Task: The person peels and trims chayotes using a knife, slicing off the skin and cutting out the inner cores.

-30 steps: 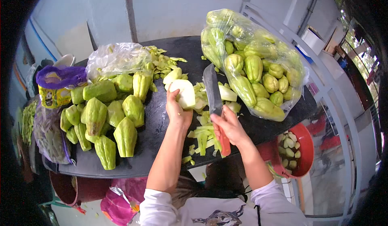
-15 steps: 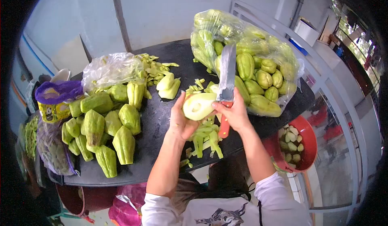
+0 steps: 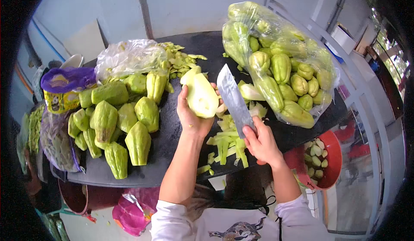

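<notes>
My left hand [image 3: 194,121] is closed around a peeled, pale chayote [image 3: 204,98], its smooth face turned up toward me. A broad-bladed knife [image 3: 235,99] is gripped by its red handle in my right hand [image 3: 264,143], blade pointing up and to the left, apart from the chayote. Below the blade lie green peel strips [image 3: 228,145] on the dark table [image 3: 172,155]. Another pale peeled piece [image 3: 250,92] rests just behind the blade. Unpeeled chayotes with cut ends [image 3: 139,143] are piled to the left of my left hand.
A clear plastic bag [image 3: 241,38] full of whole chayotes stands at the back right. Crumpled plastic [image 3: 129,60] and more peelings [image 3: 179,58] lie at the back left. A red bucket [image 3: 335,159] holding peeled pieces sits below the table's right edge, near a metal railing [image 3: 366,107].
The knife has come away from the chayote, and my right hand has moved lower and to the right. My left hand has turned the chayote more upright. The whole view has shifted slightly.
</notes>
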### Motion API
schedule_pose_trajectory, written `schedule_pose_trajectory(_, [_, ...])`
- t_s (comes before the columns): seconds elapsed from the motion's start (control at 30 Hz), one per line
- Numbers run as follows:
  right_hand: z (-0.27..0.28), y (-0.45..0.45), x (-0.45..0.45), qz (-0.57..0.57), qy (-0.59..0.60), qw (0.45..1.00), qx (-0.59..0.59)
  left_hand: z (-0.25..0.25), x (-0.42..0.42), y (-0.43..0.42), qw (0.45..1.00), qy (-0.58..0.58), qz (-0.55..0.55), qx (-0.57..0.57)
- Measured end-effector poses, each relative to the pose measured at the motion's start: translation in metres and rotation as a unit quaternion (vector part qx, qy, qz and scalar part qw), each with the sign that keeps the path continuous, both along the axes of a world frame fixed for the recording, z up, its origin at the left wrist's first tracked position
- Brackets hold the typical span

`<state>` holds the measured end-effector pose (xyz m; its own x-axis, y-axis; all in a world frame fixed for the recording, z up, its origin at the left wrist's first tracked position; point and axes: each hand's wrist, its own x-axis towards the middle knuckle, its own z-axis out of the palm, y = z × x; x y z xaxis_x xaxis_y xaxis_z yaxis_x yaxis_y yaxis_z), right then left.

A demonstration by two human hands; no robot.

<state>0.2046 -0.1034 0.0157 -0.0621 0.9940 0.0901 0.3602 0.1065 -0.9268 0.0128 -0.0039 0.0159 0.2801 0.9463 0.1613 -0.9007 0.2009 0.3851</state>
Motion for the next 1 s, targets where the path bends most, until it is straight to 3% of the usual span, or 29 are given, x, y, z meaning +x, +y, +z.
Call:
schedule_pose_trajectory(0.07, [-0.003, -0.01, 0.0, 0.009, -0.037, 0.999, 0.004, 0.01, 0.004, -0.007, 0.996, -0.022, 0.083, -0.024])
schedule_pose_trajectory(0.2, [-0.014, -0.017, 0.003, 0.025, -0.07, 0.994, 0.077, 0.014, 0.007, -0.011, 0.994, -0.038, 0.106, 0.006])
schedule_pose_trajectory(0.27, [-0.009, -0.02, 0.002, 0.016, -0.073, 0.997, 0.029, 0.01, 0.007, -0.008, 0.994, -0.038, 0.099, 0.024])
schedule_pose_trajectory(0.43, [-0.013, -0.021, 0.002, 0.021, -0.077, 0.996, 0.04, 0.011, 0.008, -0.012, 0.995, -0.038, 0.084, 0.047])
schedule_pose_trajectory(0.6, [-0.016, -0.017, 0.001, 0.031, -0.069, 0.997, 0.032, 0.011, 0.021, -0.023, 0.994, -0.011, 0.107, -0.017])
schedule_pose_trajectory(1.0, [-0.004, 0.0, -0.023, 0.044, 0.034, 0.998, 0.032, -0.009, 0.034, -0.034, 0.995, 0.062, 0.077, 0.0])
